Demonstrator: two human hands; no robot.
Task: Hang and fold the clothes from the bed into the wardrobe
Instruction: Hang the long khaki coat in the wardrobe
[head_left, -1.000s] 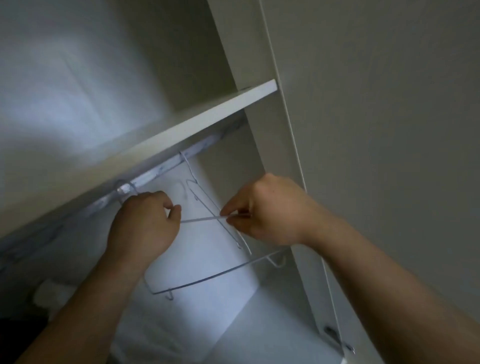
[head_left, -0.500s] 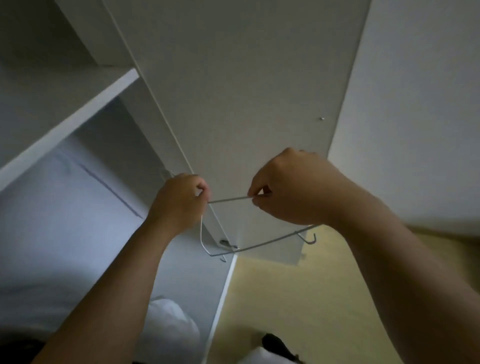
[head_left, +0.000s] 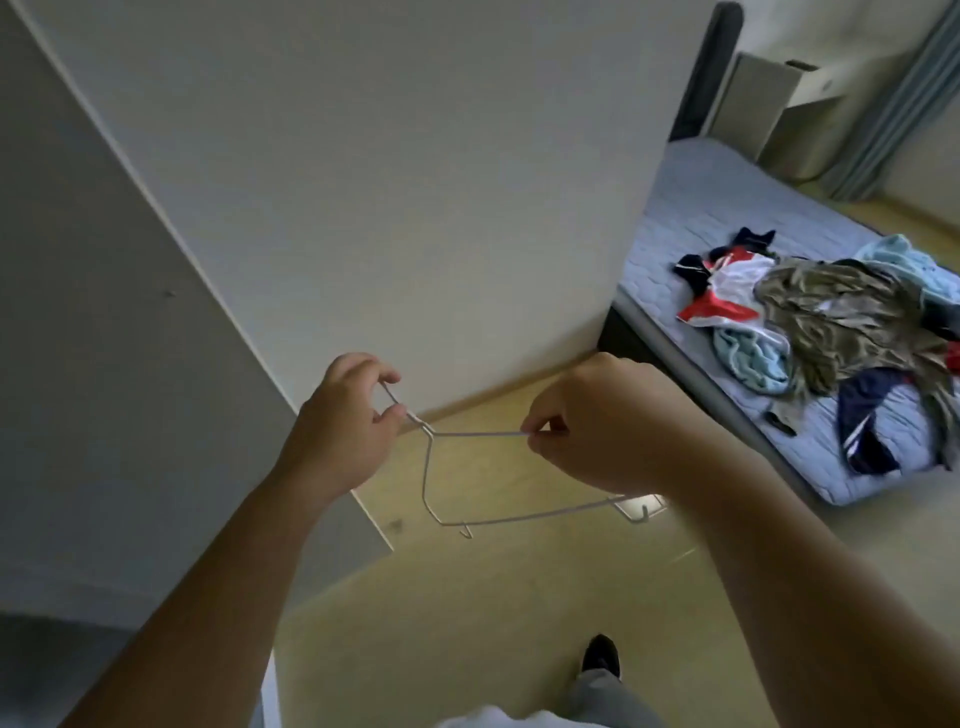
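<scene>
Your left hand (head_left: 343, 431) has its grip closed on the hook end of the wire hanger (head_left: 519, 517), thumb and fingers pinched around the bent wire at the centre of the frame. Your right hand (head_left: 597, 421) pinches one sloping arm of the same hanger just to the right, fingertips pressed tight on the thin wire. Between the two grips the hanger hangs bare, with no garment on it. Its hook points up and left; its long bottom bar runs nearly level below your hands, left to right, with a small notch hook near each end.

Behind your left hand stands the white wardrobe door (head_left: 363, 182). At the right of the frame the bed (head_left: 727, 208) carries the clothes (head_left: 831, 312), a loose heap well apart from the hanger.
</scene>
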